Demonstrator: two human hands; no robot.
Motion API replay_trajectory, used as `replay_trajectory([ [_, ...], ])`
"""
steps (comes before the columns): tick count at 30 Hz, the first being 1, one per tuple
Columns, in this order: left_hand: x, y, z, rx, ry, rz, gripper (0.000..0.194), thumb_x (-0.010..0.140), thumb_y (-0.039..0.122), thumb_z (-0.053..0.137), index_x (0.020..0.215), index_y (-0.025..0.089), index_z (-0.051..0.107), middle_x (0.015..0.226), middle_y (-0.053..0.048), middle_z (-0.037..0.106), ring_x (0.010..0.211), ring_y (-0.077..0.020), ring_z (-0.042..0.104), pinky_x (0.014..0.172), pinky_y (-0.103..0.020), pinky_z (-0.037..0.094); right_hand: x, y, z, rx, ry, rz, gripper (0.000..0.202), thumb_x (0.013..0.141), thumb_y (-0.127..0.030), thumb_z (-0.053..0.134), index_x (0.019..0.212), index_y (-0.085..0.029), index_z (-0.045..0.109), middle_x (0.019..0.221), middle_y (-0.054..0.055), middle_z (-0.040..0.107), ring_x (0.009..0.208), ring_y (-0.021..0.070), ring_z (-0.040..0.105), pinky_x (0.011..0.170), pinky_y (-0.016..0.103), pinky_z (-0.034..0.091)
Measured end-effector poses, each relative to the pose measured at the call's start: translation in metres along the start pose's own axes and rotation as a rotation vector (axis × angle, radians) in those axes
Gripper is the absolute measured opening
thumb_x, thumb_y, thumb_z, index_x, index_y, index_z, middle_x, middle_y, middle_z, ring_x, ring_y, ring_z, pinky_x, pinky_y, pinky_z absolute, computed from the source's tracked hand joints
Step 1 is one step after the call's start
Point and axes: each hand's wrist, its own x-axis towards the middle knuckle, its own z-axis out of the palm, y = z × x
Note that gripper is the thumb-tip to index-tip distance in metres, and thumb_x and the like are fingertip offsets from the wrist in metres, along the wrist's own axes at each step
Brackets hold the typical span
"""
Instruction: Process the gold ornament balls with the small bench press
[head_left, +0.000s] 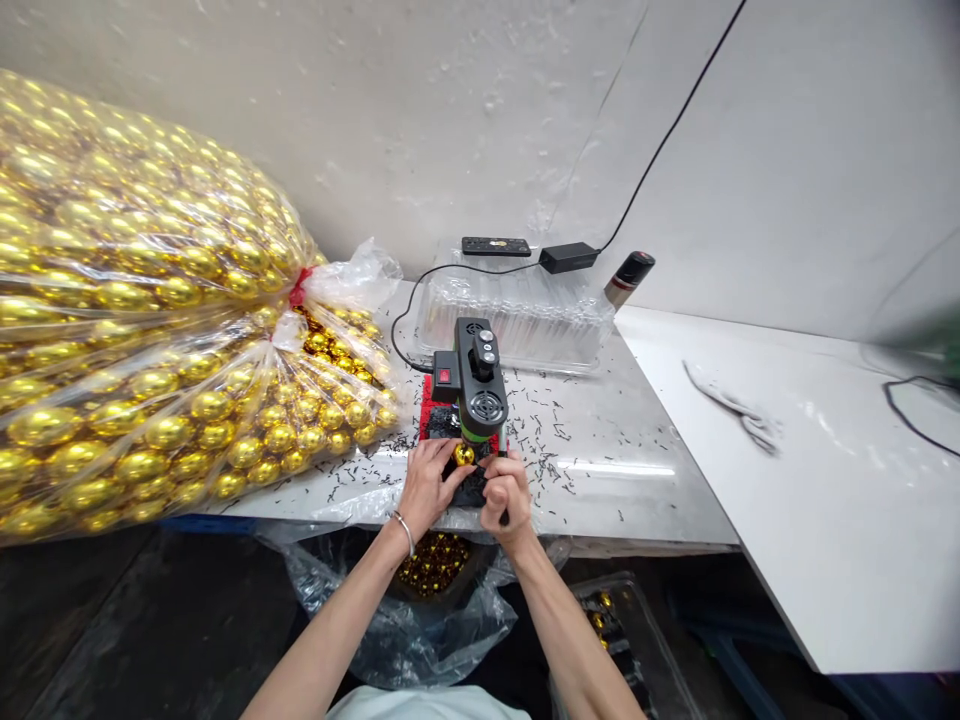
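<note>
Found gold ball [464, 455] held in left grip [426, 486], between thumb and forefinger, directly beneath black machine [482, 390] on table [622, 485]; noted right grip [509, 496] wrapped around dark handle [505, 518], just right of ball.

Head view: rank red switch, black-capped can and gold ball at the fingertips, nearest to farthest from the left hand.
1. Gold ball: just right of the left hand.
2. Red switch: on the machine's left.
3. Black-capped can: back right.
</note>
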Motion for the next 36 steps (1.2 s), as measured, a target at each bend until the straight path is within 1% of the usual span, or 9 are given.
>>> replay_trajectory([
  [9,-0.001,0.008,-0.006,-0.168,0.05,-0.067,0.032,0.074,0.036,0.071,0.104,0.023,0.069,0.107,-0.011,0.066,0.106,-0.0304,0.052,0.101,-0.048,0.032,0.06,-0.028,-0.017,0.073,0.083,0.154,0.032,0.09,-0.013,0.037,0.059,-0.02,0.041,0.061,0.0,0.048,0.06,0.0119,0.051,0.055,0.027,0.039],
  [16,-0.087,0.013,-0.029,-0.35,-0.195,-0.137,0.036,0.076,0.034,0.07,0.112,0.028,0.069,0.118,-0.011,0.062,0.113,-0.0304,0.054,0.102,-0.04,0.038,0.064,-0.034,-0.019,0.082,0.053,0.19,0.033,0.09,-0.015,0.038,0.058,-0.021,0.042,0.06,0.0,0.048,0.061,0.0132,0.05,0.057,0.029,0.039],
  [19,-0.101,0.008,-0.032,-0.341,-0.197,-0.185,0.038,0.074,0.032,0.073,0.111,0.027,0.069,0.119,-0.01,0.06,0.105,-0.0292,0.059,0.098,-0.039,0.042,0.055,-0.032,-0.015,0.082,0.081,0.182,0.033,0.09,-0.013,0.038,0.058,-0.021,0.042,0.058,-0.001,0.046,0.061,0.0134,0.05,0.058,0.029,0.039],
  [22,-0.066,0.008,-0.047,-0.242,0.03,-0.132,0.026,0.08,0.031,0.065,0.105,0.026,0.069,0.114,-0.01,0.061,0.105,-0.0283,0.058,0.101,-0.042,0.039,0.053,-0.032,-0.014,0.09,0.078,0.178,0.032,0.09,-0.013,0.038,0.059,-0.02,0.043,0.059,-0.001,0.047,0.062,0.0136,0.051,0.057,0.029,0.039],
  [24,-0.021,0.008,-0.067,-0.12,0.234,-0.064,0.021,0.085,0.03,0.057,0.101,0.024,0.069,0.113,-0.012,0.06,0.113,-0.0295,0.051,0.105,-0.045,0.034,0.053,-0.031,-0.013,0.09,0.08,0.178,0.032,0.09,-0.014,0.038,0.059,-0.021,0.043,0.059,-0.001,0.047,0.062,0.0137,0.05,0.057,0.029,0.038],
  [26,0.03,0.005,-0.091,0.118,0.29,-0.019,0.025,0.089,0.028,0.047,0.101,0.021,0.067,0.116,-0.014,0.058,0.117,-0.0311,0.047,0.105,-0.049,0.032,0.053,-0.031,-0.013,0.085,0.085,0.18,0.033,0.09,-0.014,0.037,0.058,-0.021,0.043,0.059,-0.001,0.046,0.061,0.014,0.05,0.057,0.029,0.038],
  [28,0.075,-0.001,-0.114,0.418,0.257,-0.052,0.027,0.088,0.022,0.042,0.099,0.016,0.067,0.118,-0.018,0.057,0.119,-0.0348,0.043,0.102,-0.051,0.032,0.052,-0.032,-0.013,0.081,0.089,0.18,0.033,0.09,-0.014,0.038,0.058,-0.021,0.042,0.058,-0.001,0.046,0.062,0.0143,0.05,0.057,0.03,0.039],
  [31,0.119,-0.014,-0.135,0.74,0.006,-0.26,0.021,0.08,0.02,0.053,0.094,0.012,0.067,0.113,-0.023,0.058,0.116,-0.0403,0.044,0.095,-0.054,0.033,0.051,-0.032,-0.013,0.083,0.085,0.171,0.032,0.09,-0.013,0.038,0.059,-0.021,0.042,0.057,-0.001,0.045,0.062,0.0146,0.05,0.057,0.03,0.038],
  [36,0.142,-0.03,-0.137,0.748,-0.199,-0.369,0.018,0.067,0.027,0.071,0.077,0.012,0.066,0.107,-0.022,0.062,0.111,-0.0408,0.051,0.092,-0.05,0.038,0.05,-0.032,-0.013,0.075,0.074,0.161,0.031,0.089,-0.011,0.038,0.06,-0.02,0.042,0.061,0.0,0.047,0.063,0.0137,0.051,0.056,0.029,0.038],
])
